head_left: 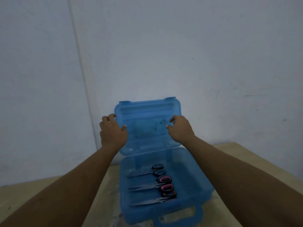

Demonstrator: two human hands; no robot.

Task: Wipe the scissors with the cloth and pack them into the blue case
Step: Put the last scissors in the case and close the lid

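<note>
Head view shows a blue case [188,182] sitting open on a table [29,199], with a plain wall [164,46] behind it. The lid [147,112] stands up, and both hands are on it. The left hand [113,131] holds the lid's left edge, with the fingers curled over the side and the thumb pressing on the inner face. The right hand [180,128] is at the lid's right edge, fingers bent and a little spread; I cannot tell if all of them touch the plastic. Holding both sides like this probably keeps the lid straight so it can swing down evenly. Three pairs of scissors [154,185] lie flat inside the bottom half, side by side, points to the left and handles to the right, so they fit neatly and do not poke up. I see no cloth. The packing looks done, and closing the lid seems to be the step in hand.
</note>
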